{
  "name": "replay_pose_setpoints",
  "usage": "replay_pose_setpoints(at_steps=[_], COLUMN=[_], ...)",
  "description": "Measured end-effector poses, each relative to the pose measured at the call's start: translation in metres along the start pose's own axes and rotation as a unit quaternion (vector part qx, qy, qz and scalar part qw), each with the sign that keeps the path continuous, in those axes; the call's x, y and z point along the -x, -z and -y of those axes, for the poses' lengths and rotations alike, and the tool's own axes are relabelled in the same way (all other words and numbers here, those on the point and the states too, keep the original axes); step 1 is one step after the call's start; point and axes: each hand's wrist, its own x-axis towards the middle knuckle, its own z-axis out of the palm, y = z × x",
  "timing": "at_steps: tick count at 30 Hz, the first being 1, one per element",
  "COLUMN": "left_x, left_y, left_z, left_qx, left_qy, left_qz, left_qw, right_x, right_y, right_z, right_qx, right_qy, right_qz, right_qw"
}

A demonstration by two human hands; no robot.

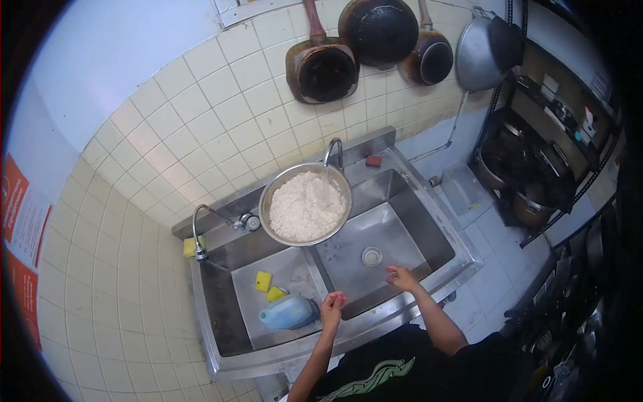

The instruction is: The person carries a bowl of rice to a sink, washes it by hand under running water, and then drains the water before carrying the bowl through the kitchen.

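My left hand (333,308) is over the front of the sink's divider, fingers loosely curled and nothing in it. My right hand (402,277) hovers above the front of the right basin (408,244), its fingers partly bent and apart, holding nothing. Beyond both hands, a large metal bowl (263,218) rests across the back of the divider. It is heaped with white grains that look like rice (305,208). The back tap (333,144) arches over the bowl, and a thin stream seems to fall from it. Close to my left hand lies a light-blue plastic jug (288,313) on its side.
Yellow sponges (263,281) lie in the left basin (244,271); another sponge (191,246) sits beside the left tap (201,234). A reddish block (374,161) is on the back ledge. Pans (328,74) hang on the tiled wall. A rack with pots (532,208) stands at the right.
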Motion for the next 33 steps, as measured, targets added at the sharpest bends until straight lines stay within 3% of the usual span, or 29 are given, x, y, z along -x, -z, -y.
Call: replay_pose_setpoints(at_steps=[7, 12, 15, 17, 19, 21, 24, 25, 28, 30, 31, 33], left_x=[0.005, -0.014, -0.058, -0.100, -0.163, -0.187, -0.188, -0.197, -0.215, -0.245, -0.248, -0.244], left_y=[-0.014, -0.022, -0.001, 0.025, 0.082, 0.075, 0.044, 0.037, 0.029, 0.041, 0.039, 0.036], left_z=[-0.003, -0.004, -0.008, -0.017, -0.015, -0.053, -0.101, -0.103, -0.098, -0.084, -0.085, -0.083], left_qx=[-0.007, 0.042, 0.065, 0.043, 0.061, 0.062, 0.053, 0.051, 0.143, 0.007, 0.011, -0.156], left_qy=[-0.029, 0.051, 0.084, 0.055, 0.107, 0.145, 0.087, 0.087, -0.024, -0.076, -0.075, -0.062], left_qz=[0.036, -0.020, -0.015, -0.072, -0.128, -0.299, -0.307, -0.301, -0.337, -0.517, -0.519, -0.567], left_qw=[0.999, 0.998, 0.994, 0.995, 0.984, 0.941, 0.946, 0.948, 0.930, 0.853, 0.852, 0.806], right_x=[0.017, 0.016, 0.017, 0.015, 0.011, 0.006, 0.012, 0.015, 0.014, 0.002, -0.004, -0.030], right_y=[0.015, 0.038, 0.050, 0.058, 0.059, 0.059, 0.067, 0.072, 0.078, 0.077, 0.075, 0.061], right_z=[-0.018, -0.027, -0.025, -0.031, -0.047, -0.060, -0.068, -0.060, -0.062, -0.053, -0.037, -0.021], right_qx=[-0.042, 0.029, 0.025, 0.039, -0.002, -0.047, -0.110, -0.134, -0.133, -0.107, -0.091, -0.069], right_qy=[-0.038, -0.032, -0.015, 0.014, 0.044, 0.070, 0.008, -0.008, -0.029, -0.025, -0.031, 0.002], right_qz=[-0.045, -0.165, -0.162, -0.116, -0.116, -0.114, -0.120, -0.124, -0.139, -0.146, -0.146, -0.127], right_qw=[0.997, 0.985, 0.986, 0.992, 0.992, 0.990, 0.987, 0.983, 0.981, 0.983, 0.985, 0.989])
